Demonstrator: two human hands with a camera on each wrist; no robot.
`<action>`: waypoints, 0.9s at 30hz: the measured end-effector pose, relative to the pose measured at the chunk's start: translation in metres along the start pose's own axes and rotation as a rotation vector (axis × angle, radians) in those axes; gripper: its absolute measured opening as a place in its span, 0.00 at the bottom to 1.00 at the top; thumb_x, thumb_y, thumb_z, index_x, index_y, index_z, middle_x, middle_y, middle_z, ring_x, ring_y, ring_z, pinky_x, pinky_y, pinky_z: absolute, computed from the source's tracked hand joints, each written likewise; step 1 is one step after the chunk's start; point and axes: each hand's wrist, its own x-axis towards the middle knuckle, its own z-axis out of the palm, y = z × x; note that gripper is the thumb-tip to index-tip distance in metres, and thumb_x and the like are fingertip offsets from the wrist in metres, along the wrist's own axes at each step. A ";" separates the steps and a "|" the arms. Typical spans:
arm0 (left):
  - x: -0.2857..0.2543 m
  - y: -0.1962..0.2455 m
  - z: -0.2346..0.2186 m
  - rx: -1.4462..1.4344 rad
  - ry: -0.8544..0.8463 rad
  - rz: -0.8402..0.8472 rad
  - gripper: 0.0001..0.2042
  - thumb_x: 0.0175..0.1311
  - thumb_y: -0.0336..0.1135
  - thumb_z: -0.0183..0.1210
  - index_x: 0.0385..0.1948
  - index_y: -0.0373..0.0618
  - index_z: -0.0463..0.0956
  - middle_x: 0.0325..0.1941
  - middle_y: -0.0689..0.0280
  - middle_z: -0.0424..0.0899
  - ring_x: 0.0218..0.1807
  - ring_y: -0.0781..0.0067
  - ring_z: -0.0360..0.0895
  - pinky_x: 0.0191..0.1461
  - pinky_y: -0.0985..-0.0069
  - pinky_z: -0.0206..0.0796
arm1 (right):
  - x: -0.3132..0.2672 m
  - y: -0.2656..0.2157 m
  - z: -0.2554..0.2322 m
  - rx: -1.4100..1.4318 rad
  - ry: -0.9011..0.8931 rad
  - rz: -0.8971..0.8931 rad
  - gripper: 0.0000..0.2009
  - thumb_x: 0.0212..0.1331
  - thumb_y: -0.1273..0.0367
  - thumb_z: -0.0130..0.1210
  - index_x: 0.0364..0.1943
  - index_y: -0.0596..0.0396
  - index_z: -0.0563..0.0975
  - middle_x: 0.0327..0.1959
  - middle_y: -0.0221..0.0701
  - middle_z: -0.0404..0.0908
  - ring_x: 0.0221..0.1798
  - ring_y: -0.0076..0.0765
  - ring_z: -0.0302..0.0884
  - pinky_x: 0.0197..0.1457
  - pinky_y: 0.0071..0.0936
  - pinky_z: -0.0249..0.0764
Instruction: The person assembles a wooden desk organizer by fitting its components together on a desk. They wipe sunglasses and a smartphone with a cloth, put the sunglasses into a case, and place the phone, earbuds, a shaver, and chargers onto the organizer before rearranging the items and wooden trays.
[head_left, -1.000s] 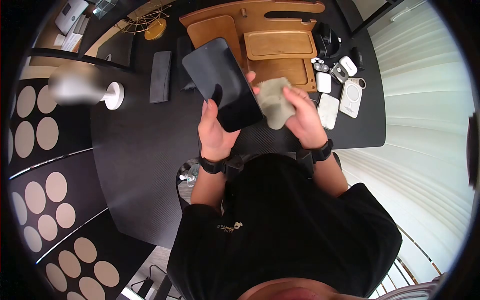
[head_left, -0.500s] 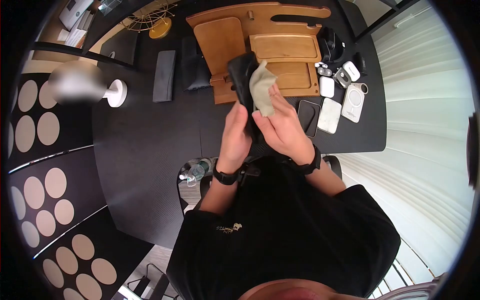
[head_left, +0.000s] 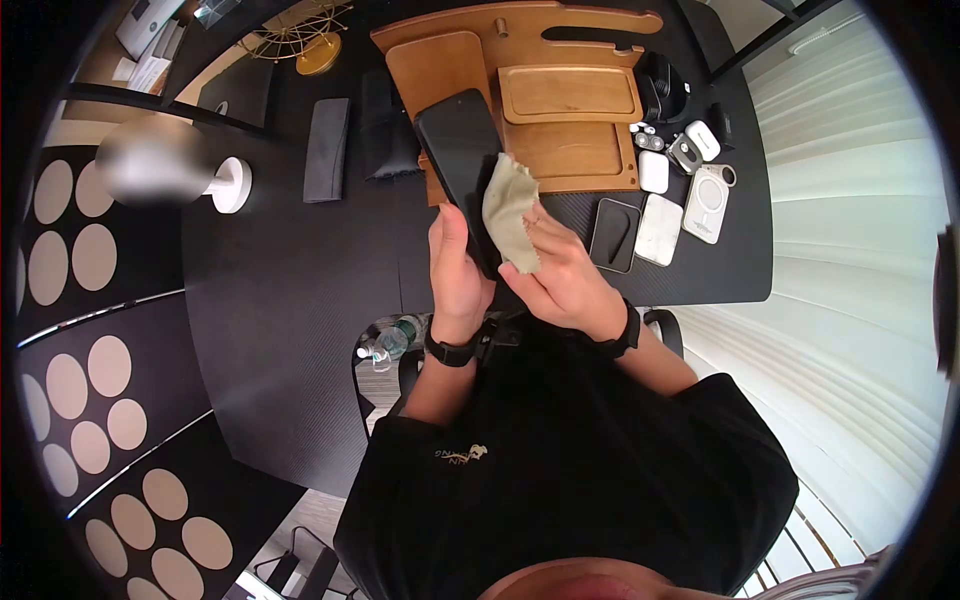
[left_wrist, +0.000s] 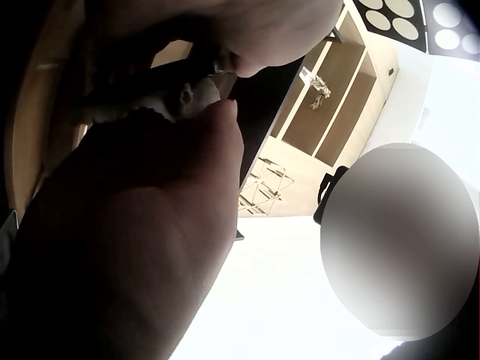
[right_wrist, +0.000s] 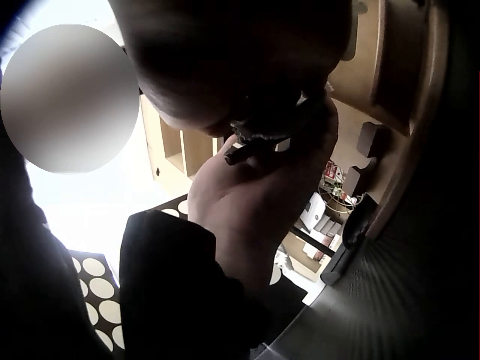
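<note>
Black flat rectangular phone (head_left: 458, 150): is hanging above the counter between the two hands, its dark face slanting upward, its far end overlapping the wooden stand in the head view.
Left hand (head_left: 462, 280): is grasping the phone's near end, the thumb lying along its left edge, probably to brace it against the cloth's pressure.
Right hand (head_left: 565, 270): is pinching the cloth with the thumb at its near edge, seemingly to keep fabric between skin and phone.
Pale olive cloth with zigzag-cut edges (head_left: 511, 212): is covering part of the phone's right side and apparently touching it.
Brown wooden stand with shallow trays (head_left: 570, 95): is standing beyond the hands, leaving the near counter as working room.
Black shallow rectangular case (head_left: 615, 235): is lying beside a white marbled rectangular slab (head_left: 659, 230), both within the right hand's easy reach.
Black textured counter (head_left: 290, 270): is carrying these pieces.
</note>
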 end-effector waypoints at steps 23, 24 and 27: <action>0.004 -0.007 -0.009 0.268 -0.132 0.102 0.25 0.74 0.39 0.58 0.65 0.28 0.69 0.64 0.60 0.74 0.66 0.71 0.69 0.69 0.75 0.58 | 0.007 -0.002 -0.006 0.213 0.175 0.006 0.13 0.60 0.76 0.57 0.47 0.70 0.78 0.49 0.57 0.80 0.56 0.72 0.76 0.67 0.53 0.69; 0.007 -0.005 -0.010 0.231 -0.132 0.161 0.25 0.75 0.40 0.57 0.64 0.28 0.69 0.64 0.60 0.75 0.65 0.71 0.70 0.69 0.75 0.59 | 0.005 -0.001 -0.004 0.212 0.176 0.006 0.13 0.60 0.76 0.57 0.47 0.70 0.78 0.49 0.57 0.80 0.56 0.72 0.76 0.67 0.53 0.69; 0.012 0.010 -0.001 0.193 -0.096 0.232 0.27 0.76 0.44 0.55 0.65 0.29 0.67 0.63 0.60 0.76 0.64 0.70 0.73 0.69 0.73 0.62 | -0.003 0.003 0.007 0.166 0.101 0.029 0.12 0.60 0.74 0.58 0.44 0.70 0.79 0.43 0.56 0.81 0.53 0.72 0.77 0.72 0.59 0.64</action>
